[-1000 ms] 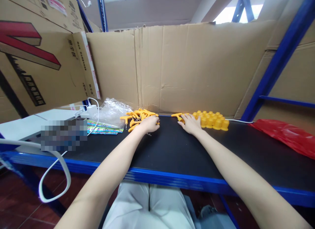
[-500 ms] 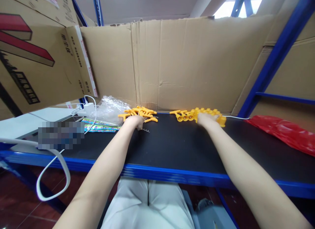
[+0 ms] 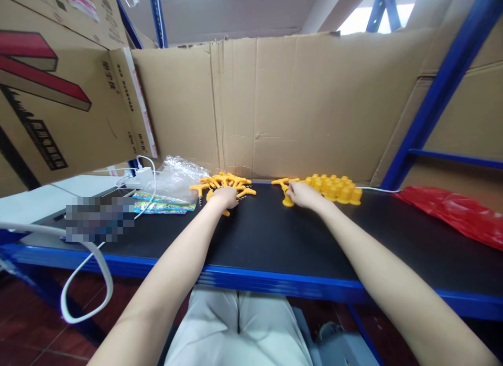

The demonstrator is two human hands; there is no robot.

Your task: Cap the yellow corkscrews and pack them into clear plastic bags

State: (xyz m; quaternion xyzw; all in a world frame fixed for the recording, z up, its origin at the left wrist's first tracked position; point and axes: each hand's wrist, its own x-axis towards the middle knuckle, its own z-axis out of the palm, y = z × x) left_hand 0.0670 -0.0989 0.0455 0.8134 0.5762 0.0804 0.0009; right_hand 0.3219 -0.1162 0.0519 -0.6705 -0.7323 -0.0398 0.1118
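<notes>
My left hand (image 3: 227, 197) is closed at the near edge of a pile of corkscrews (image 3: 231, 179) with yellow T-shaped handles and metal spirals. A yellow handle end (image 3: 226, 213) sticks out below its fingers; the spiral of that corkscrew is hidden. My right hand (image 3: 303, 194) pinches a yellow bell-shaped cup (image 3: 288, 200), wide rim downward, just above or on the black tabletop. Behind those fingers lie yellow T-handled pieces (image 3: 280, 181), partly covered by the hand. Right of the hand, several yellow cups (image 3: 334, 189) stand upright in close rows.
A clear plastic bag (image 3: 178, 174) and colourful flat packets (image 3: 165, 204) lie left of the pile, beside a white charger with cable (image 3: 144, 174). A red plastic bag (image 3: 448, 208) is on the right. Cardboard (image 3: 294, 109) walls the back; a blue rail (image 3: 275, 279) edges the front.
My right hand has moved left from the rows of cups and now has a cup in its fingers. My left hand has shifted slightly; the spiral below it no longer shows.
</notes>
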